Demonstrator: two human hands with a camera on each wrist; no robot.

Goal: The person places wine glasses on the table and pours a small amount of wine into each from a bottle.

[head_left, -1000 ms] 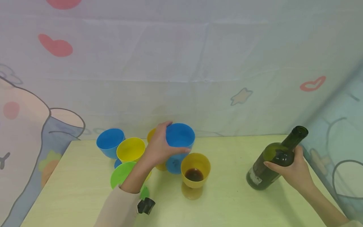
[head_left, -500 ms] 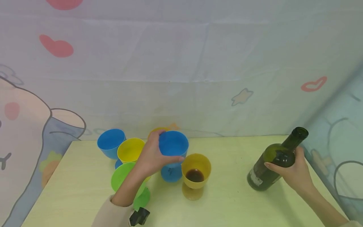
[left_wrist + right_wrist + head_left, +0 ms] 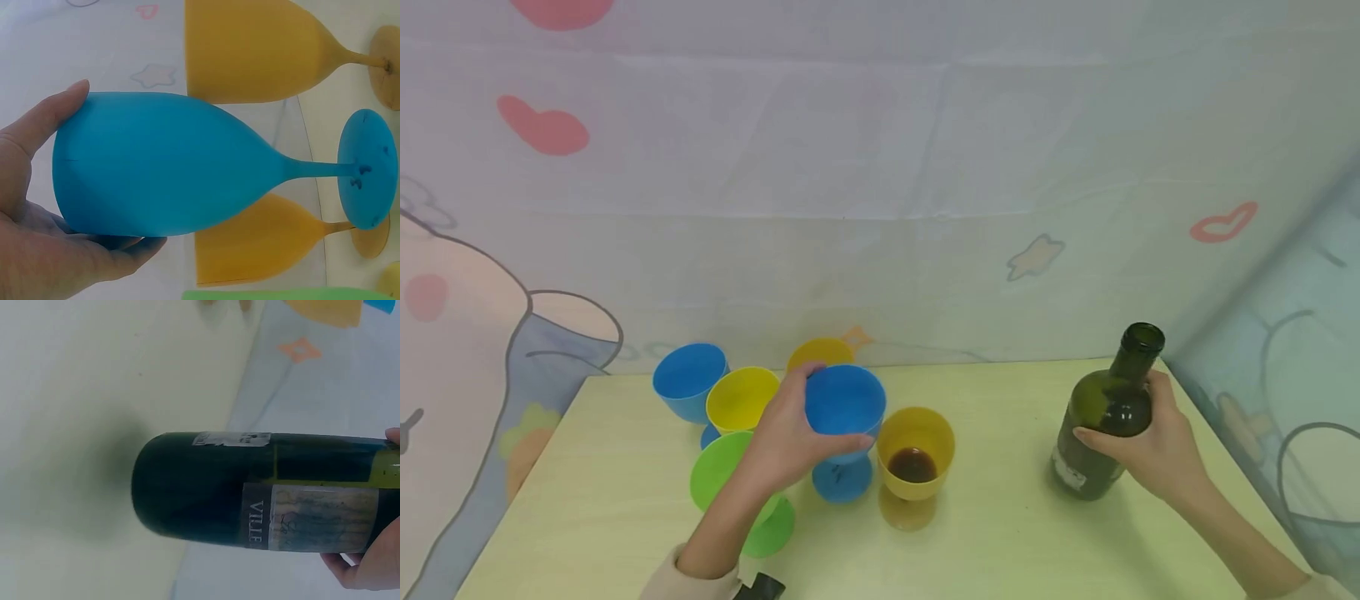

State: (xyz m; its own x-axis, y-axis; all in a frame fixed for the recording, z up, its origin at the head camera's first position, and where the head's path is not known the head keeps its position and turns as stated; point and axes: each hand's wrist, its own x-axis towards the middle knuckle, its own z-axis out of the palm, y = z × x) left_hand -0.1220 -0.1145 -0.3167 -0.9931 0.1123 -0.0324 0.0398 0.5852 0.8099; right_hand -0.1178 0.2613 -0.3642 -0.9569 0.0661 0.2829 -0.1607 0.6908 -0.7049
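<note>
Currently the left grip [image 3: 786,440] holds a blue goblet's [image 3: 181,164] bowl, the right grip [image 3: 1159,450] a bottle's [image 3: 1103,407] upper body.

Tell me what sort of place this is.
Probably a makeshift filming booth rather than a real kitchen or bar: a creased, cartoon-printed backdrop lines the back and right of a pale table, where coloured goblets stand.

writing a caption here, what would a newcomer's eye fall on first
Probably the bright blue goblet near the middle of the table, held in the left fingers. Next, the dark green bottle at the table's right side, gripped by the right fingers. Then the amber goblet with dark liquid in it, just right of the held blue one.
</note>
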